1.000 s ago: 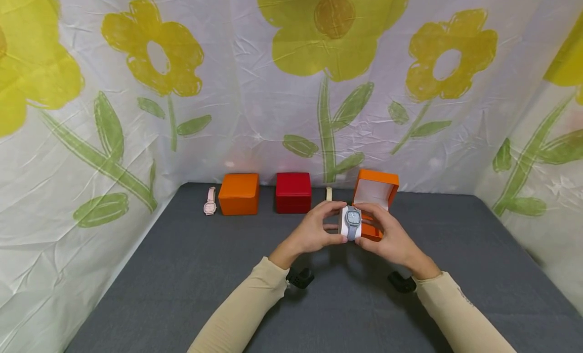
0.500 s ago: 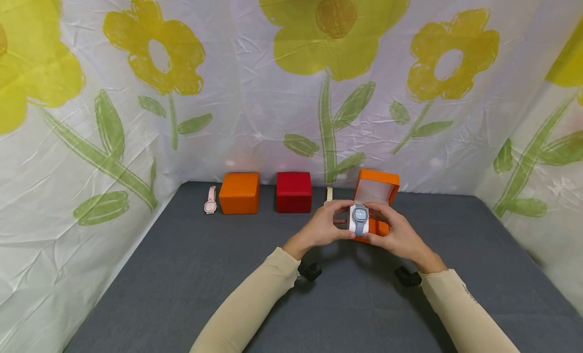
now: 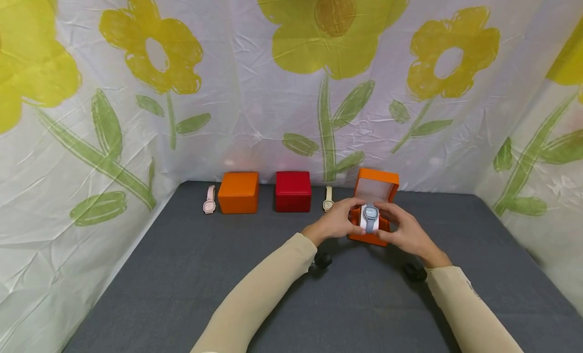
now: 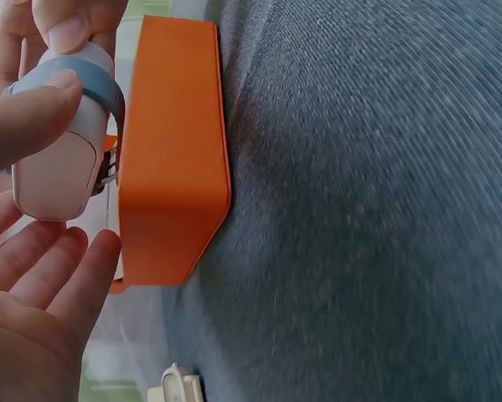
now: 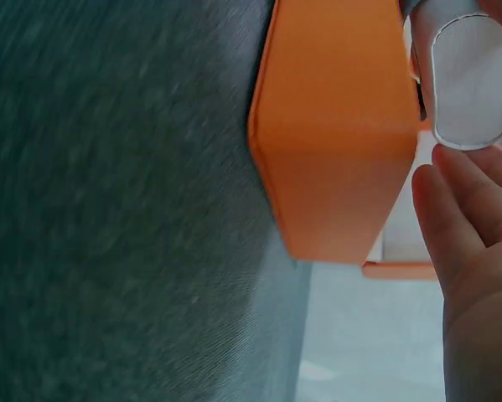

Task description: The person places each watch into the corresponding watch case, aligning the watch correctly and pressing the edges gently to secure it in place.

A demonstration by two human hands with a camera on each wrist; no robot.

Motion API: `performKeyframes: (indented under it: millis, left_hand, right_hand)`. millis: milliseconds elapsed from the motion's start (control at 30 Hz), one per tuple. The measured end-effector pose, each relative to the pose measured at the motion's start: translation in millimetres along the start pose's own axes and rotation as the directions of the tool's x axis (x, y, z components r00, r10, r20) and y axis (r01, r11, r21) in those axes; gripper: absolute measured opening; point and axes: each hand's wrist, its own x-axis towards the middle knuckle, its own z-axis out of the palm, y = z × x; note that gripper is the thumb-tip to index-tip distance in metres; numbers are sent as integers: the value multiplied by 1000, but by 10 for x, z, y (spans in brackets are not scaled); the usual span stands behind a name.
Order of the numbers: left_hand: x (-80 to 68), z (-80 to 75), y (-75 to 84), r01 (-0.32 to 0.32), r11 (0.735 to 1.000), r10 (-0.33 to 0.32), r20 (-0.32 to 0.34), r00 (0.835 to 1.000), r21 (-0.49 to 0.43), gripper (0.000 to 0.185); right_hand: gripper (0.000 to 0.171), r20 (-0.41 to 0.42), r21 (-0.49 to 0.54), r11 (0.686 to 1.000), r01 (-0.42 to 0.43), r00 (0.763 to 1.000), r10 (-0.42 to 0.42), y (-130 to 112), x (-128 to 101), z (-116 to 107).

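A blue-grey wristwatch [image 3: 371, 212] is wrapped round a white watch cushion [image 4: 56, 174], its dial facing up in the head view. My left hand [image 3: 338, 220] holds the cushion's left end, thumb in front and fingers behind. From the other side, my right hand [image 3: 405, 233] grips the right end [image 5: 475, 79]. Both hands are over the open orange watch box [image 3: 368, 238], whose lid [image 3: 377, 177] stands raised at the back with a pale lining. In the left wrist view, the cushion is just above the box's rim; the box's inside is mostly hidden.
A cream watch [image 3: 328, 199] lies left of the open box. Farther left stand a closed red box [image 3: 293, 192] and a closed orange box [image 3: 239, 193], then a pink watch [image 3: 209, 200]. A flower-printed curtain [image 3: 246, 90] hangs behind the dark grey table [image 3: 182, 272].
Both hands have carried the watch on its cushion rightward, from in front of the open orange box to over it. The cream watch's dial has come into sight.
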Motion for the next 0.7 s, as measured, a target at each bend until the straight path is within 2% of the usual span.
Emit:
performKeyframes:
  millis: [200,700]
  left_hand:
    - [84,71,26,44,998,-44,-1,999,39,73]
    - [197,120,6,109,991,-112,31,993,78,73]
  right_hand:
    - [63,25,2,998,-58,998,57,98,-13,-27]
    - [62,65,-17,993,-113,991,114,196,23,-30]
